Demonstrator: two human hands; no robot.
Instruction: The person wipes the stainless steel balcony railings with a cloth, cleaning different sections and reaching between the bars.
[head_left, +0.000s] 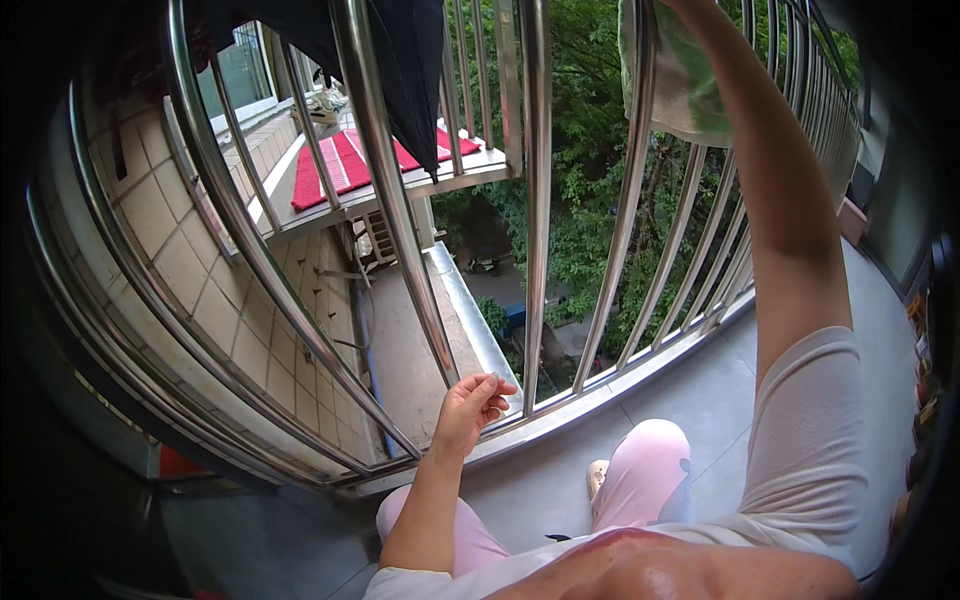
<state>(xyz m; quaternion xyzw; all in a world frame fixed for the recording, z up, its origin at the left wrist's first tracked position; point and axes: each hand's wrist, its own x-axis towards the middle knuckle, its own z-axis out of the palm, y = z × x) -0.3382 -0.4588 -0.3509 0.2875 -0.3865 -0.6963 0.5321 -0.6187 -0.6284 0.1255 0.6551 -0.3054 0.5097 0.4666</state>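
Observation:
Low beside the metal balcony bars (536, 225), my left hand (480, 401) is raised with its fingers curled and the thumb near the index finger. Whether it pinches something small cannot be made out. My right arm reaches up past the top edge of the picture, and only its wrist end (679, 6) shows there; the fingers are out of view. Next to that arm hangs a pale green and white cloth (686, 90), partly behind a bar. A folded dark umbrella (412, 82) hangs point down beyond the bars at the upper middle.
Outside the bars, a red and white striped mat (345, 161) and a pair of shoes (326, 105) lie on a ledge. A tiled wall (217, 270) runs down the left. Trees (585, 172) stand beyond. The grey tiled floor (540, 495) lies under my legs.

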